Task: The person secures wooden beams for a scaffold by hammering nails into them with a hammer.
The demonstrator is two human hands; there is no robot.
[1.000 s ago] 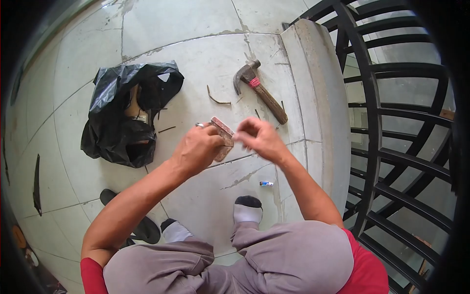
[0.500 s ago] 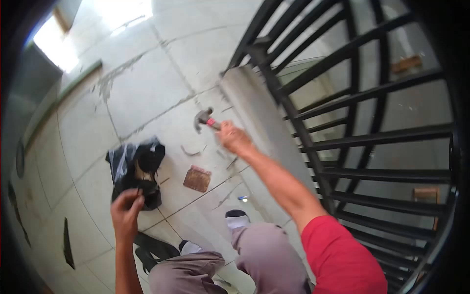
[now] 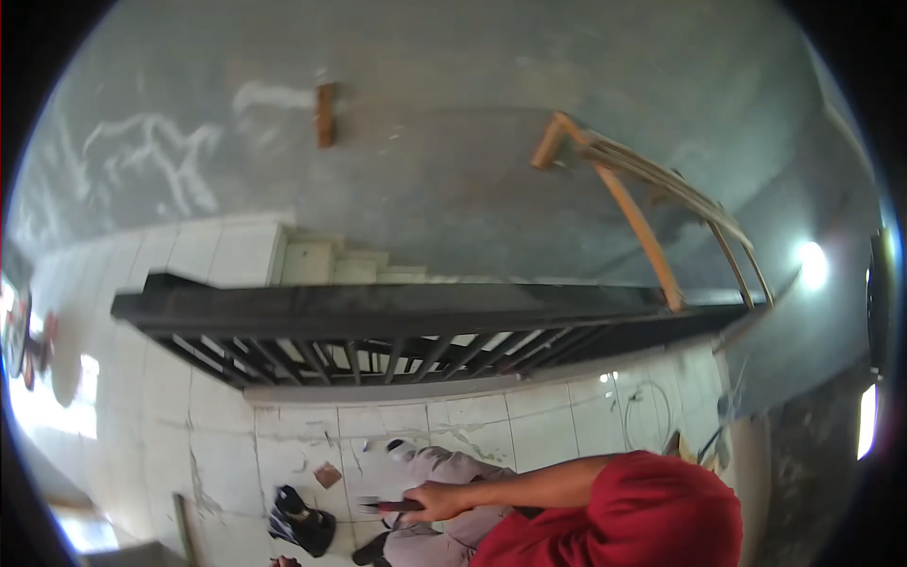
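At the bottom of the head view, on a white tiled floor, I see the person seated, grey trousers drawn up, one white-socked foot pointing toward a black metal railing. The camera is tipped far up, so most of the view is grey wall, pale steps and a slanting wooden handrail beyond the railing.

The right hand, reaching out from a red sleeve, is closed in a fist around the hammer, which lies roughly level over the lap and points left. Only a dark bar shows; the head is too small to make out. A sliver of the left hand shows at the lower edge, just beside a crumpled black plastic bag. I cannot tell whether it is spread or pinching anything.

A small brown metal plate lies flat on the tiles, apart from both hands, between the bag and the foot.

I judge this the tool-in-hand step: hammer gripped, plate not yet touched. The next move calls for looking back down and steadying the plate before any blow.
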